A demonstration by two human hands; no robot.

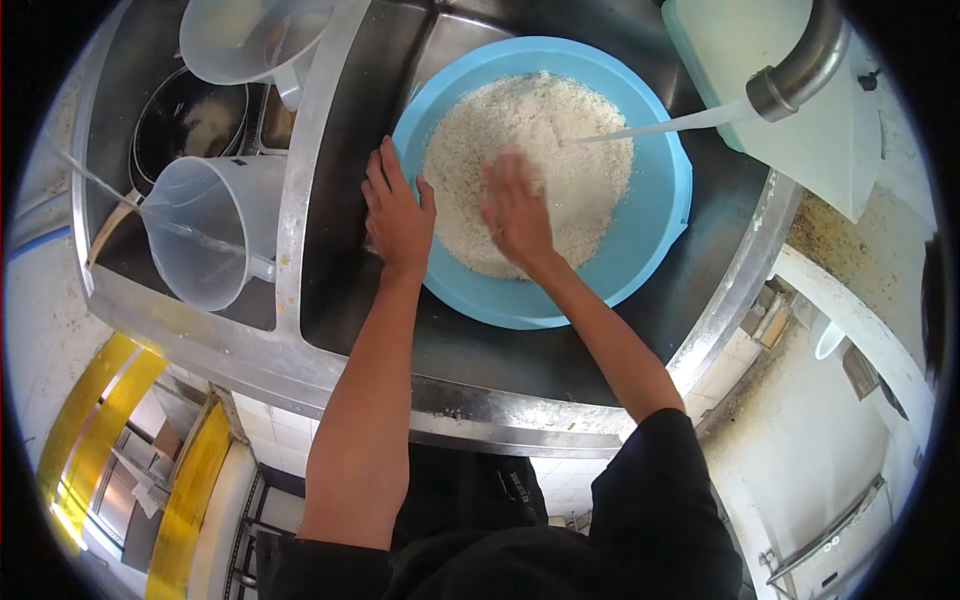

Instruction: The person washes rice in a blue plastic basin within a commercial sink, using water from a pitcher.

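Note:
A wide light-blue basin (455, 300) stands in the metal sink, filled with white grains that look like rice (580, 200). My left hand (400, 215) is at the basin's left rim, its thumb on the inner side and its fingers along the outside. Over the middle of the rice is my right hand (520, 210), fingers stretched out and partly blurred by motion. Water (680, 124) runs from the metal faucet (800, 75) onto the rice.
In the left sink compartment lies a translucent measuring jug (205, 230), below another clear jug (245, 40) and a dark pan (190, 120). A pale translucent container (780, 130) stands at the upper right. A metal divider (305, 170) separates the compartments.

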